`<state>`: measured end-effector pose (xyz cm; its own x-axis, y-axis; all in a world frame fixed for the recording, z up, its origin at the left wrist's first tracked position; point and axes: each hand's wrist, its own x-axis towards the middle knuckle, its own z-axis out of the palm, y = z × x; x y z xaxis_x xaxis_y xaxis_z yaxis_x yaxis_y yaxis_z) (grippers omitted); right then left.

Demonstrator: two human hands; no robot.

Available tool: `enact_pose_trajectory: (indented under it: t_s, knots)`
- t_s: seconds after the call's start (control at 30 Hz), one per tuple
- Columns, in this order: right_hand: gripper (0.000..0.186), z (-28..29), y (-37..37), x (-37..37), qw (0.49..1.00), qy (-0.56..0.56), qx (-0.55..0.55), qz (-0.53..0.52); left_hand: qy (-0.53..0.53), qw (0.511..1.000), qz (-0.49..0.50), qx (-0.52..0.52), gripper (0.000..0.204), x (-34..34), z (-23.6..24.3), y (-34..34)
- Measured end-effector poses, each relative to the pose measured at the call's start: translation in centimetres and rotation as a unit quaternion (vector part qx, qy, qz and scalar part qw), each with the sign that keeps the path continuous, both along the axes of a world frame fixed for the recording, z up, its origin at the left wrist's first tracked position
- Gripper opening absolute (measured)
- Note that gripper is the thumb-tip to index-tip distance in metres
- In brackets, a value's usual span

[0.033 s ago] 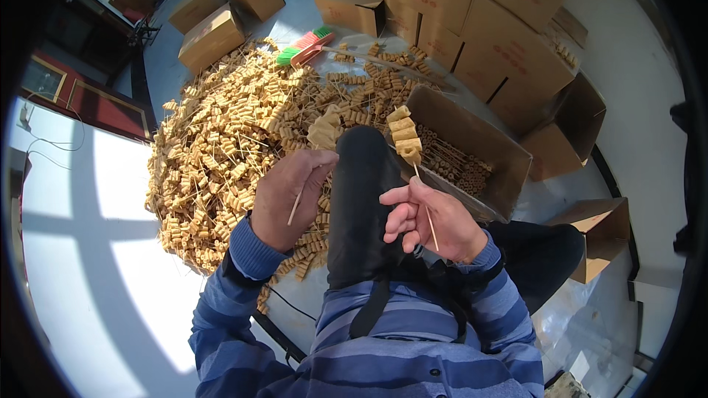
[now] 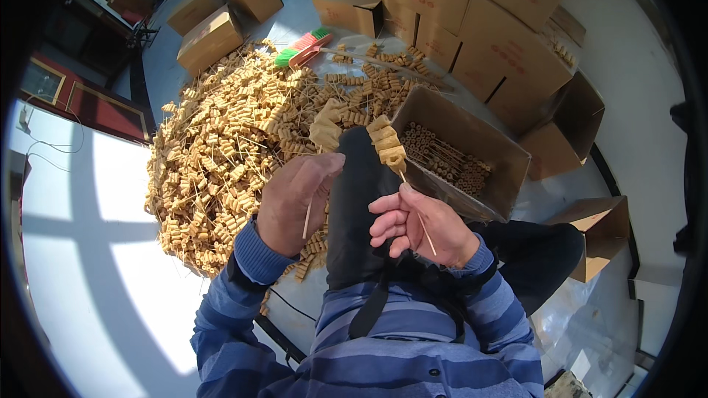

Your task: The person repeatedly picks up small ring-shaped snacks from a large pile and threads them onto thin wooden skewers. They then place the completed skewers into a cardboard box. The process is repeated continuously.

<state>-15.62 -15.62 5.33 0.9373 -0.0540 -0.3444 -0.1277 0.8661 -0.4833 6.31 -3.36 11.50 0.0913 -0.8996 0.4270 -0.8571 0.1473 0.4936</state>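
My right hand (image 2: 431,227) is closed in a pinch round the thin stick of a skewer (image 2: 386,141). A wavy, folded tan food piece is threaded on its upper end, tilted up to the left above my right knee. My left hand (image 2: 297,195) curls round another thin wooden stick (image 2: 307,220), whose lower end pokes out beneath the fingers. Just above that hand a broad tan folded piece (image 2: 327,125) appears to sit on the same stick. Beyond the left hand spreads a large heap of similar skewers (image 2: 214,169).
An open cardboard box (image 2: 509,166) holds skewers laid in rows, their rolled ends showing. Behind it rise stacked cartons (image 2: 509,44). A red and green broom (image 2: 302,49) lies past the heap, with other cartons (image 2: 210,38) at the far left. An open carton (image 2: 601,232) stands at right.
My right hand and its skewer have shifted a little to the left. The left hand has moved slightly right, and its stick stands more upright.
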Motion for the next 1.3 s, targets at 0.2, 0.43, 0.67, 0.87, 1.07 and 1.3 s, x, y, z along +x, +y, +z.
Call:
enact_pose_trajectory:
  t_s: [0.2, 0.43, 0.67, 0.87, 1.07, 1.3]
  knots:
    - [0.053, -0.9, 2.9, 1.6, 0.992, -0.023, 0.029, -0.117, -0.058, 0.992, -0.108, 0.012, 0.045, -5.7, -2.0, -0.2]
    - [0.045, -1.6, 2.7, 1.1, 0.993, -0.057, 0.046, -0.094, -0.014, 0.986, -0.159, 0.037, 0.039, -7.8, -4.3, 0.9]
    - [0.031, -3.0, 2.7, 0.6, 0.997, -0.028, -0.022, -0.072, 0.001, 0.980, -0.162, 0.113, 0.042, -9.0, -5.9, 2.1]
    - [0.025, -3.8, 2.0, 0.3, 0.989, 0.038, -0.054, -0.135, -0.039, 0.948, -0.243, 0.204, 0.045, -9.4, -5.5, 2.6]
    - [0.025, -4.4, 0.1, -1.4, 0.976, 0.109, -0.085, -0.167, 0.059, 0.958, -0.159, 0.231, 0.056, -5.0, -6.6, 4.9]
    - [0.032, -4.5, -0.7, -2.6, 0.952, 0.178, -0.127, -0.213, 0.249, 0.868, 0.350, 0.249, 0.024, 12.6, -21.2, 8.4]
